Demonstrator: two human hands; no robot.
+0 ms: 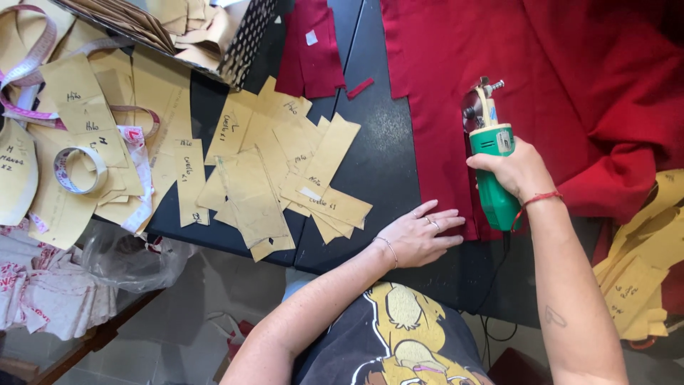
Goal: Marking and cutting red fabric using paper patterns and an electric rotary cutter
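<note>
A: Starting from the left end of the desk (377, 164), what is lying there?

B: A measuring tape (78, 170) is curling over tan paper pattern pieces (285, 171), which are spreading toward the desk's middle. None of that is being touched.

A: And the left hand (420, 235)?

B: It is lying flat and open, fingers spread, holding nothing. The fingertips are pressing on the near left edge of the red fabric (456, 93), close to the desk's near edge.

A: The right hand (516, 171)?

B: It is wrapped closed around the green electric cutter (495, 157), which is standing on the fabric just right of that edge, blade end pointing toward the far side.

A: How is this done well, in your view?

B: I am judging that the flat hand should be keeping the layers taut and staying beside the cutter's line, never ahead of the blade. The cutter should be staying upright, base flat on the desk, moving steadily. The cord (491, 285) is hanging off the near edge, so it needs slack.
</note>
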